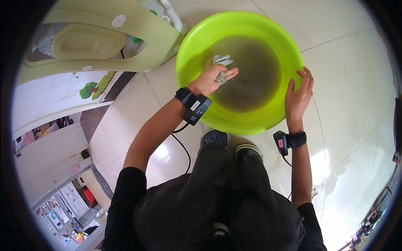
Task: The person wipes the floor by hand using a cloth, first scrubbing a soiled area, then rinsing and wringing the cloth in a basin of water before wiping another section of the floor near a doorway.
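A large lime-green plastic basin [191, 40] stands on the tiled floor in front of my feet, with murky grey-brown water [251, 75] in it. Over the left part of the water, my left hand [213, 75] grips a crumpled light grey cloth [223, 59], which bunches out above and below the fingers. My right hand [300, 91] rests at the basin's right rim, its fingers apart and holding nothing. A black strapped device with a cable sits on each wrist.
A pale green plastic unit [157, 37] with an oval recess stands at upper left, close to the basin. My dark clogs [215, 137] are just below the basin. A black cable [185, 147] hangs by my left arm. Shelves with small items [56, 216] are at lower left.
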The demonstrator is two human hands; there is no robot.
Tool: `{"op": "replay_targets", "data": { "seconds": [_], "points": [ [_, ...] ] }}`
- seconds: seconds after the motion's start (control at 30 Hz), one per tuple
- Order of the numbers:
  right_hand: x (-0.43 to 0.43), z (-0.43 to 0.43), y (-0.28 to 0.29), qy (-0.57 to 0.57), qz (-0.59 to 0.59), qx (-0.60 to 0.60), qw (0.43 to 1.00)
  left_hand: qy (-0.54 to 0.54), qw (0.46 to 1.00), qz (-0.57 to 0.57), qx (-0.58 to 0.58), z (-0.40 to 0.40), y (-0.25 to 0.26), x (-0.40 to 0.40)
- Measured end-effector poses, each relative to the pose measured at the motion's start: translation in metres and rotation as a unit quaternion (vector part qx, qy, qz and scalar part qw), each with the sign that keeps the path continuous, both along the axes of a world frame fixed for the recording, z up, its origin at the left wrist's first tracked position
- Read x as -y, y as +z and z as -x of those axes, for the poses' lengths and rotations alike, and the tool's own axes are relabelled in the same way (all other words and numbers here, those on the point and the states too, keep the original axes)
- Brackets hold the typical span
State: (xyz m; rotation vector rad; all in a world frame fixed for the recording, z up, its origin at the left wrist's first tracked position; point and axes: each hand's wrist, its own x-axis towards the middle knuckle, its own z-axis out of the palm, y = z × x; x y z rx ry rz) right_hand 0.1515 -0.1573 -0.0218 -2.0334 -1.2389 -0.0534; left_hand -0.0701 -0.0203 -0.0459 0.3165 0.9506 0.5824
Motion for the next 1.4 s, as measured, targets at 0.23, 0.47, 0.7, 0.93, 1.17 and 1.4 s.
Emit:
{"op": "replay_targets", "data": {
  "seconds": [0.23, 0.47, 0.7, 0.93, 1.17, 1.4],
  "points": [
    [0.001, -0.002, -0.003, -0.001, -0.001, 0.000, 1.000, -0.107, 0.990, -0.060, -0.075, -0.001, 0.015, -0.007],
    [0.003, -0.003, -0.004, -0.006, 0.009, -0.003, 1.000, -0.076, 0.988, -0.013, -0.134, -0.011, 0.027, 0.000],
    [0.000, -0.003, -0.002, 0.006, 0.004, 0.030, 1.000, -0.060, 0.978, -0.061, -0.191, -0.001, -0.005, -0.011],
    [-0.002, 0.006, 0.007, 0.016, 0.002, 0.010, 1.000, -0.083, 0.959, -0.075, -0.261, 0.001, 0.013, -0.011],
    [0.005, 0.001, 0.006, 0.004, 0.032, 0.019, 0.999, -0.266, 0.930, -0.236, -0.093, -0.009, -0.001, 0.002],
    [0.001, 0.007, 0.009, 0.019, 0.018, 0.007, 1.000, -0.175, 0.959, -0.205, -0.087, 0.001, 0.010, 0.005]
  ]
}}
